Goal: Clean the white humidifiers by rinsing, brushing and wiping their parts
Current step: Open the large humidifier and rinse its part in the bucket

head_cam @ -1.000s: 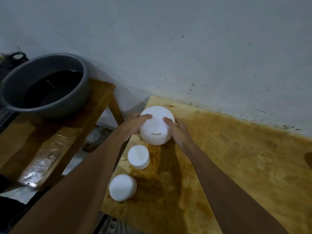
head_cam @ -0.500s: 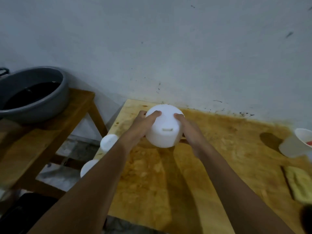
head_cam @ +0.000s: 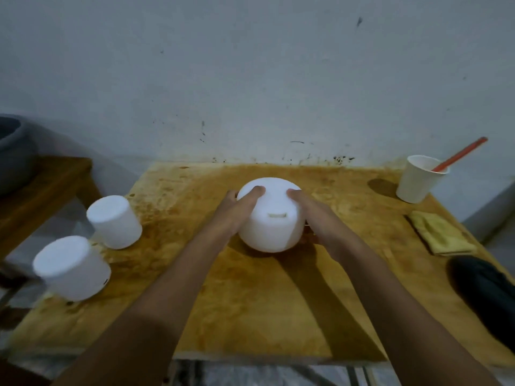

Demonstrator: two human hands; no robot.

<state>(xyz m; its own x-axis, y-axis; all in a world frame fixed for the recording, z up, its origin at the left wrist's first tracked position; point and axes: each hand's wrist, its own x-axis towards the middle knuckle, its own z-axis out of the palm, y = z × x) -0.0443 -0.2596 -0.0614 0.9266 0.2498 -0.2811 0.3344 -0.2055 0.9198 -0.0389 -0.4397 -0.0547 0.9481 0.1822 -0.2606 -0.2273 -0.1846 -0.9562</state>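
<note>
A round white humidifier (head_cam: 271, 218) with a small slot on its near side rests on the stained wooden table (head_cam: 250, 302), near the middle. My left hand (head_cam: 237, 210) grips its left side and my right hand (head_cam: 315, 215) grips its right side, thumbs on top. Two smaller white cylindrical humidifiers stand at the table's left edge: one (head_cam: 114, 221) farther back, one (head_cam: 71, 267) nearer me.
A white paper cup (head_cam: 419, 181) holding an orange-handled brush (head_cam: 459, 155) stands at the back right. A yellow cloth (head_cam: 440, 232) lies by the right edge, with a dark object (head_cam: 485, 296) in front of it. A grey basin (head_cam: 12, 151) sits on a lower bench at left.
Both hands have carried the round humidifier rightward from the table's left corner to its middle. My view has swung right, bringing the cup and cloth fully into sight.
</note>
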